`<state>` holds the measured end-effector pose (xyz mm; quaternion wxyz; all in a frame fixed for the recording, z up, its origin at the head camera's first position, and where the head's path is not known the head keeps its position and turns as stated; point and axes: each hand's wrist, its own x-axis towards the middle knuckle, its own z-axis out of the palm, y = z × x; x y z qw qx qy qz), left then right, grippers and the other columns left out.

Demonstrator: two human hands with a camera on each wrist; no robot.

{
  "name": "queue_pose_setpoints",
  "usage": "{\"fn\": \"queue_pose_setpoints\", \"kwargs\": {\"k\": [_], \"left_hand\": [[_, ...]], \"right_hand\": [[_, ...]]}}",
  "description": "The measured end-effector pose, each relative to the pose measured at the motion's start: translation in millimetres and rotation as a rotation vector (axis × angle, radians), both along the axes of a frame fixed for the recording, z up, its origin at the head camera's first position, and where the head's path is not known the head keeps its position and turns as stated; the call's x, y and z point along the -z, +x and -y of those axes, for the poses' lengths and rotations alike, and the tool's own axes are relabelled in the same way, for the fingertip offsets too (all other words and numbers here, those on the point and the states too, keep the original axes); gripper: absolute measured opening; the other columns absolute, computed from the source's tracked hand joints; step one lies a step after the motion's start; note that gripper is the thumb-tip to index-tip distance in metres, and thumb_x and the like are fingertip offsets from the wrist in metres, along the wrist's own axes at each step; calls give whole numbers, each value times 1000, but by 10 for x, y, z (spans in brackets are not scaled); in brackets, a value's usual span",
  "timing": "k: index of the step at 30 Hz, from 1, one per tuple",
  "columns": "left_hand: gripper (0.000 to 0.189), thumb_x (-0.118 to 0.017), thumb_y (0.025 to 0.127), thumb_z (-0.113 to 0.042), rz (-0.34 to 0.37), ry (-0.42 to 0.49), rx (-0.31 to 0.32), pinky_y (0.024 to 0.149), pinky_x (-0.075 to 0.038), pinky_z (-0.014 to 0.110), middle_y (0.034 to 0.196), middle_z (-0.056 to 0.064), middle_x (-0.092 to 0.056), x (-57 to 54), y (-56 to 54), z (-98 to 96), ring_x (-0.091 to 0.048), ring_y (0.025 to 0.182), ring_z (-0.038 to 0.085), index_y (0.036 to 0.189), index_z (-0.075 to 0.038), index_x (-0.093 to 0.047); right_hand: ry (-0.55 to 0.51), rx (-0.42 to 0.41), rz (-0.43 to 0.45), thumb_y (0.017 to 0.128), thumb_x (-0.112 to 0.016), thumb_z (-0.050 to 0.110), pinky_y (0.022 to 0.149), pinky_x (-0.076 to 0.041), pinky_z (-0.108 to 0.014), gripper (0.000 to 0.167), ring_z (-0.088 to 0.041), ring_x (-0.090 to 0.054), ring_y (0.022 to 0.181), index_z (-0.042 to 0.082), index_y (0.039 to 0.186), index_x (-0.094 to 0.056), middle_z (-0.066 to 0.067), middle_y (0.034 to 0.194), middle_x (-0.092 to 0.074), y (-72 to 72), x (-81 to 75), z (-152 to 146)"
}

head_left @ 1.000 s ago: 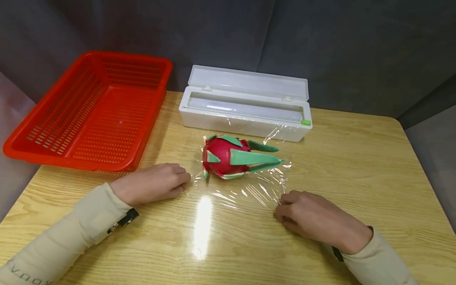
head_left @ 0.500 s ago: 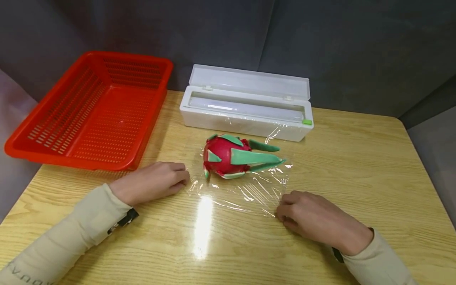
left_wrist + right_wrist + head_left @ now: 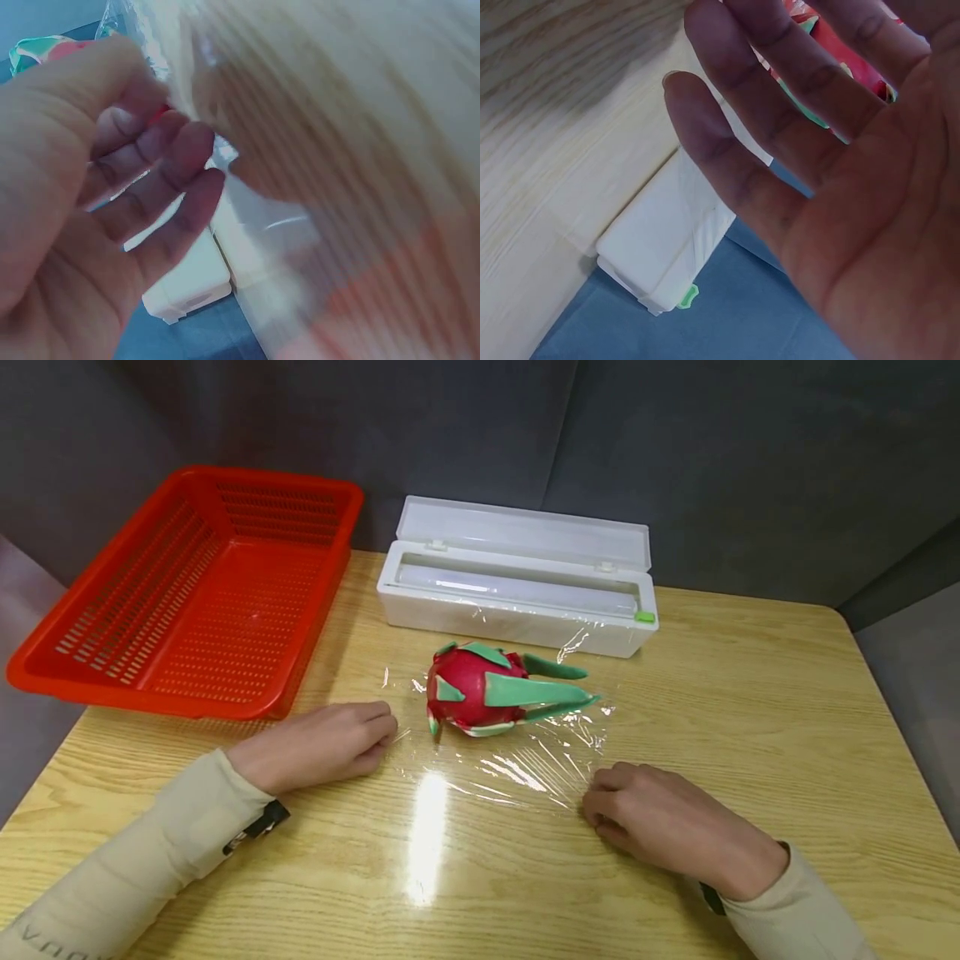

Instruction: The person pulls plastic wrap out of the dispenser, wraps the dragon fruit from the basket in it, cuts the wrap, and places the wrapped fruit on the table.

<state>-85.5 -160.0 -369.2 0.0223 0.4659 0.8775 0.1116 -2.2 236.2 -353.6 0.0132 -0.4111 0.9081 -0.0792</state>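
A red dragon fruit (image 3: 468, 689) with long green leaf tips lies on its side in the head view, on a sheet of clear cling film (image 3: 532, 772) spread over the table. My left hand (image 3: 322, 743) pinches the film's near left part between thumb and forefinger, left of the fruit. At the near right corner, my right hand (image 3: 667, 822) pinches the film too. Its thumb and fingertips are hidden in the right wrist view, where the other fingers (image 3: 742, 157) show bent. The film's far side reaches back to a white dispenser box (image 3: 517, 631).
The box's lid (image 3: 525, 533) stands up, and a film roll (image 3: 517, 591) lies inside. A green slider (image 3: 644, 617) sits at its right end. Left of it, a red plastic basket (image 3: 300, 635) stands on the wooden table (image 3: 765, 718). A dark curtain (image 3: 735, 485) hangs behind.
My left hand has shifted very slightly left, and the film's near edge has come down flatter and straighter. The right hand, fruit and box have stayed in place.
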Motion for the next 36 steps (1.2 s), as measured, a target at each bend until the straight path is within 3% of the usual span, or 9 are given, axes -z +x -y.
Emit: {"fn": "queue_pose_setpoints", "kwargs": {"k": [15,23,36], "left_hand": [[11,-71,87,-6,-114,76,26,78,-54,25,92,-4,-61,-122,74,129,-55,87,10,92,-12,-63],[13,-71,84,-5,-157,183,45,97,-54,32,100,-3,-67,-142,99,183,-57,110,17,93,-13,-64],[15,-67,83,-2,-188,288,93,91,-56,30,103,2,-65,-166,72,194,-60,102,14,91,-11,-59]], "right_hand": [[3,3,-36,81,-86,15,58,-45,-23,23,-2,-53,67,27,82,-67,15,77,-58,46,-96,-7],[-9,-5,-66,80,-86,12,57,-42,-20,26,-1,-47,65,26,79,-64,16,73,-52,51,-150,-7],[-30,31,-138,76,-86,5,57,-35,-17,37,2,-36,65,27,76,-57,17,71,-41,81,-346,-9]]}}
